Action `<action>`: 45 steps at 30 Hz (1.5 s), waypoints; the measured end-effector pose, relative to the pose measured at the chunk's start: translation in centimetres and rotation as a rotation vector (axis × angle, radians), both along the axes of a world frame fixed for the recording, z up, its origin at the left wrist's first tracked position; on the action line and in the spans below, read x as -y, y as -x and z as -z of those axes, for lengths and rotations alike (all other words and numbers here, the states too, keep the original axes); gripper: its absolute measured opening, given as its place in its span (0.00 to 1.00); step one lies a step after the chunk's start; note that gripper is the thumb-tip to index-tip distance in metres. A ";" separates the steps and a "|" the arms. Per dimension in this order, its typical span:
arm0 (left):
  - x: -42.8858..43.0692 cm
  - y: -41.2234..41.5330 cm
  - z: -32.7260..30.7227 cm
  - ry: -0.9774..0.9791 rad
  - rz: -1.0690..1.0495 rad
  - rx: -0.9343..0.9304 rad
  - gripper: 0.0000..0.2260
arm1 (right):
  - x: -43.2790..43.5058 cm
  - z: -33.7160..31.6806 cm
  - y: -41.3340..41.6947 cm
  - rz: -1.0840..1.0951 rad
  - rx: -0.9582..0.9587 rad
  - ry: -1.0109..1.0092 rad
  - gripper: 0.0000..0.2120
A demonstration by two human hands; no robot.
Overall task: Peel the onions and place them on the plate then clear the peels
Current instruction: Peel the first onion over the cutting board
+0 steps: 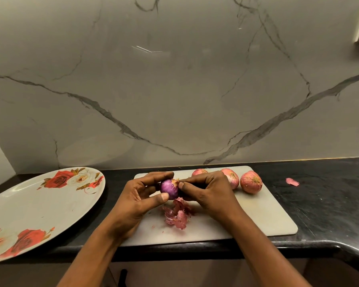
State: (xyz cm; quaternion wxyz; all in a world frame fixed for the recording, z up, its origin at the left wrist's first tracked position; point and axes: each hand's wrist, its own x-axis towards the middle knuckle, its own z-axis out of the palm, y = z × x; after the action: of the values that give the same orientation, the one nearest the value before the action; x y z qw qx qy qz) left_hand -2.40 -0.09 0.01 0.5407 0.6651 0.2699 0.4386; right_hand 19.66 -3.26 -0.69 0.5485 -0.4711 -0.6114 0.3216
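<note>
Over board (267, 214), pinching one nearly bare onion (170, 188) with left hand (141, 195) and right hand (207, 191). Far right, three unpeeled onions (251, 182) waiting. No onion on plate (39, 204); peels (177, 216) uncleared.

a home kitchen — black counter (319, 204), marble backsplash (174, 90), cutting board (257, 216).

Left hand (141, 195): grips the half-peeled onion (170, 188) above the cutting board (257, 214), fingers and thumb curled round it.
Right hand (205, 191): pinches the dry skin at the onion's tip.
Peels (177, 214): a loose heap on the board, directly below the hands.
Unpeeled onions (251, 181): three in a row along the board's far edge.
Plate (39, 208): rose-patterned, left of the board on the black countertop (330, 193).
Stray peel (292, 181): on the countertop, right of the board.
</note>
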 end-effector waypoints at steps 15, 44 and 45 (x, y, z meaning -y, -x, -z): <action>0.0 -0.1 -0.1 0.078 -0.006 0.052 0.24 | 0.0 0.2 0.3 0.065 -0.019 -0.020 0.07; -0.1 -0.2 -0.1 0.091 -0.076 0.101 0.24 | 0.3 -0.2 0.4 0.100 -0.029 0.049 0.09; 0.0 -0.3 -0.2 0.082 -0.066 0.096 0.24 | 0.5 -0.4 0.5 0.072 -0.041 0.052 0.11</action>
State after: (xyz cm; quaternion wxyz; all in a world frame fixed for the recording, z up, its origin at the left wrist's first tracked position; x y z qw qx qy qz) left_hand -2.15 -0.10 0.19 0.5650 0.6115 0.2832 0.4760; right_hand 19.14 -3.71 -0.33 0.5597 -0.5002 -0.5742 0.3268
